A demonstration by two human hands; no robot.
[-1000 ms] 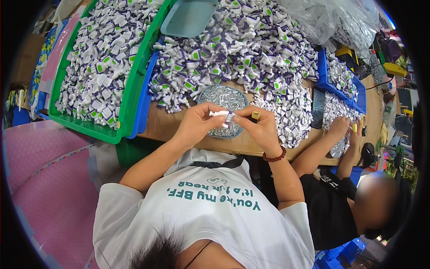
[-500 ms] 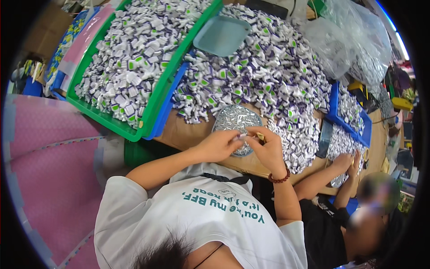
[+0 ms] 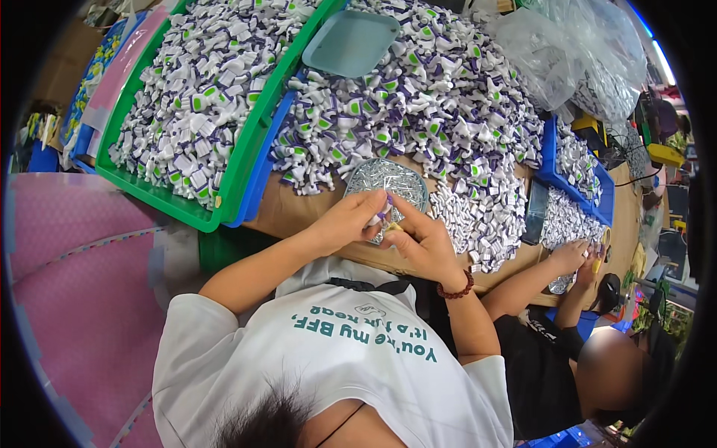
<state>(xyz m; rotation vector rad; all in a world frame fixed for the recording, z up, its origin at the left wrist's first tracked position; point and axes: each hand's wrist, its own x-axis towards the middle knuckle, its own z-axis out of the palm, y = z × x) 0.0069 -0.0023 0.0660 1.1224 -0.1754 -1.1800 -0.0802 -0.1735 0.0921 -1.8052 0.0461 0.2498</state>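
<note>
My left hand (image 3: 345,222) is closed, pinching a small white-and-purple plastic piece (image 3: 378,217) between thumb and fingers. Close against it, my right hand (image 3: 422,243), with a dark red bead bracelet at the wrist, has thumb and index finger bent together. Something small and yellowish (image 3: 393,227) shows at those right fingertips; whether it is held or wrapped on a finger I cannot make out. Both hands are over the near edge of a shallow tray (image 3: 424,190) full of short silvery metal pins, partly covering it.
White, purple and green plastic pieces (image 3: 441,112) heap across the table. A green crate (image 3: 160,196) of them stands left, a pale blue tray lid (image 3: 351,45) lies on top behind. Small white parts (image 3: 478,231) lie right, beside a co-worker's hands (image 3: 579,261) and a blue bin (image 3: 549,179).
My hands have shifted slightly left in the picture, and the white-and-purple piece now shows more plainly between them. The whole scene has slid a little up and left.
</note>
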